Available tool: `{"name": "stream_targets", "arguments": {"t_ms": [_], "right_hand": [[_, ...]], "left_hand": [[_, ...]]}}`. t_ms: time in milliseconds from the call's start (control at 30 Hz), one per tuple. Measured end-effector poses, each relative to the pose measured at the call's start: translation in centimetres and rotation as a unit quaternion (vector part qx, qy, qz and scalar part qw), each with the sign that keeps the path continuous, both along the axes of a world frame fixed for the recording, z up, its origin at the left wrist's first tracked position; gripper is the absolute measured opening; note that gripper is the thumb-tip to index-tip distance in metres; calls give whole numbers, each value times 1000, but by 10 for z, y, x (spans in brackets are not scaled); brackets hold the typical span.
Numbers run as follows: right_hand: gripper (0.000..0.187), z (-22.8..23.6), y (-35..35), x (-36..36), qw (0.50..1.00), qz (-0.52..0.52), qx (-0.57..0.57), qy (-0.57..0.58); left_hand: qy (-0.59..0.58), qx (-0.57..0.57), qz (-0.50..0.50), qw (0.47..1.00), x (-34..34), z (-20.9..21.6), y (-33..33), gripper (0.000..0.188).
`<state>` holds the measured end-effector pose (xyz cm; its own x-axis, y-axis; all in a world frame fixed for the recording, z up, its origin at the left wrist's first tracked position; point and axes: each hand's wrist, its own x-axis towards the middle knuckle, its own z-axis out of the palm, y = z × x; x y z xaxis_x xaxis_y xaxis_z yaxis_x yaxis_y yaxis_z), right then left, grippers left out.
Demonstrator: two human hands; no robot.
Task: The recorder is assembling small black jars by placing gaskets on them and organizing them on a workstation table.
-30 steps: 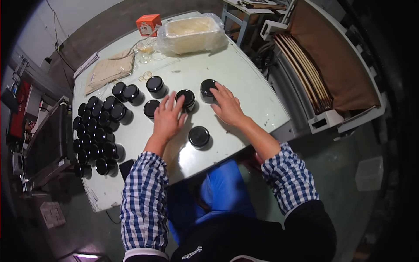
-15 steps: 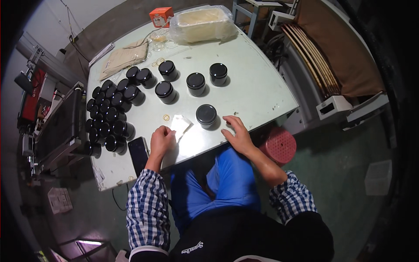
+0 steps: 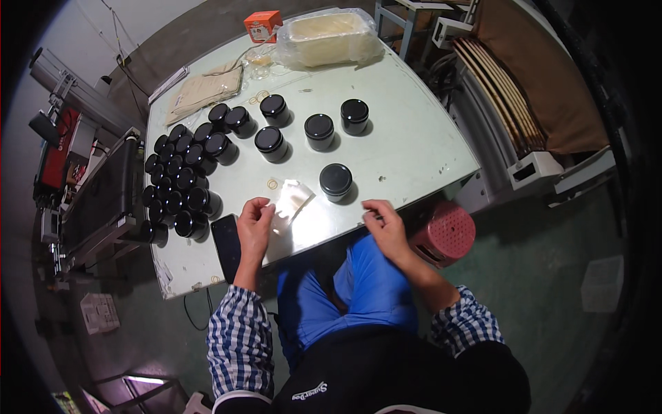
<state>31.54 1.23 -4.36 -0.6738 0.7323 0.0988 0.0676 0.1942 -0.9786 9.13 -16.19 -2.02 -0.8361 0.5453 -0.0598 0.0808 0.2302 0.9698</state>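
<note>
My left hand [image 3: 254, 226] is over the near part of the table, beside a small piece of shiny clear and white film [image 3: 298, 193]. Its thumb and forefinger stand slightly apart at the film's left edge, with nothing seen between them. At the front edge of the table is my right hand [image 3: 388, 229], its fingers loosely curled and a gap between thumb and forefinger. Just beyond it stands a black jar with a black lid [image 3: 336, 180], touched by neither hand. A thin yellow rubber band [image 3: 272, 184] lies beyond the film.
Many lidded black jars [image 3: 186, 179] crowd the table's left side; several others stand apart farther back. A dark phone [image 3: 226, 243] lies by my left wrist. Brown paper bags [image 3: 207, 93], an orange box [image 3: 263, 26] and a plastic-wrapped tub [image 3: 327, 41] are behind. A red stool [image 3: 448, 234] stands right.
My left hand has opened its pinch and drawn slightly left from the film. My right hand has curled its fingers and pulled back from the near jar. The view has shifted slightly.
</note>
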Motion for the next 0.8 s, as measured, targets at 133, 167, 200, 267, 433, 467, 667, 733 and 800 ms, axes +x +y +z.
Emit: {"name": "stream_targets", "arguments": {"t_ms": [133, 167, 200, 267, 433, 467, 667, 733, 800], "right_hand": [[28, -2, -40, -35, 980, 90, -158, 82], [27, 1, -47, -43, 975, 100, -179, 81], [26, 6, -50, -49, 971, 109, -198, 79], [20, 1, -51, -54, 972, 100, -193, 85], [15, -7, -36, -53, 967, 107, -229, 29], [15, -9, -31, -51, 967, 103, -229, 30], [16, -11, -5, -44, 984, 36, -168, 44], [17, -13, 6, -35, 980, 18, -189, 60], [17, -15, 15, -28, 980, 20, -186, 63]], "left_hand": [[-68, 111, -42, 991, 41, 14, 3, 10], [-79, 95, -58, 991, 49, 16, 1, 8], [-104, 85, -63, 989, 58, 19, 3, 6], [-136, 65, -75, 986, 71, 19, 4, 5], [-200, 144, -42, 968, 69, 13, 0, 6], [-273, 199, -49, 940, 69, 15, 2, 7], [-58, 160, -36, 985, 44, 4, 44, 9], [44, 112, -87, 989, 45, 14, 63, 11], [122, 35, -119, 985, 44, 22, 73, 12]]}}
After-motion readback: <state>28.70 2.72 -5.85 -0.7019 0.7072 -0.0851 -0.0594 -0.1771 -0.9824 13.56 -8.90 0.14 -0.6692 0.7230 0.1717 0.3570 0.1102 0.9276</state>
